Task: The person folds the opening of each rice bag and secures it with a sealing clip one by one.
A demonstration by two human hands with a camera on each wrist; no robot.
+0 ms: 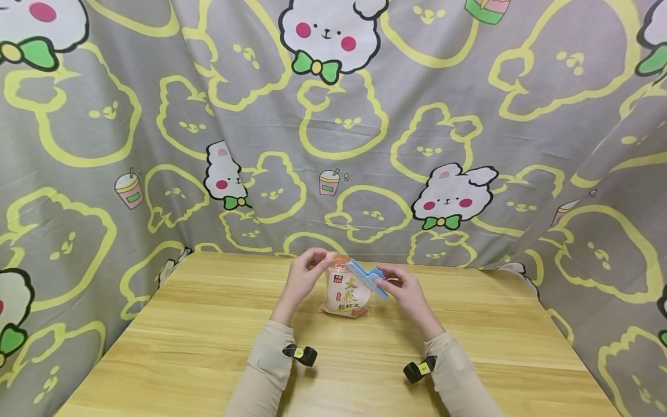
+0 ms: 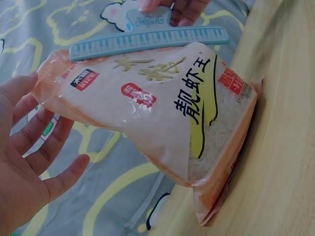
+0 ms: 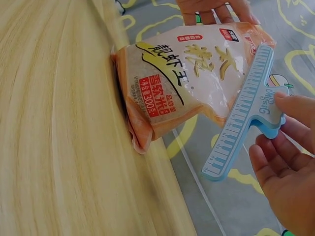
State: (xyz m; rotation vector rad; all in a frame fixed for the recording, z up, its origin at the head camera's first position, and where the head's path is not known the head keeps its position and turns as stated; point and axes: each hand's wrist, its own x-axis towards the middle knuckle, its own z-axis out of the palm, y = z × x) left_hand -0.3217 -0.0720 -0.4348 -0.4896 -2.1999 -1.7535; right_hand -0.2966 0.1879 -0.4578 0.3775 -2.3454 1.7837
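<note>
A bag of rice (image 1: 341,295), clear and orange with a white label, stands on the wooden table. My left hand (image 1: 308,272) pinches its top corner between thumb and forefinger; the other fingers are spread beside it in the left wrist view. A light blue clip (image 3: 241,115) with a piano-key pattern runs at a slant along the bag's upper right edge. By its handle, the clip is pinched between the thumb and fingers of my right hand (image 3: 290,157). Whether its jaws grip the bag, I cannot tell.
The wooden table (image 1: 208,347) reaches back to a grey curtain (image 1: 354,168) printed with rabbits and yellow outlines, which also hangs at both sides. Black wrist cameras are strapped over both sleeves (image 1: 268,359).
</note>
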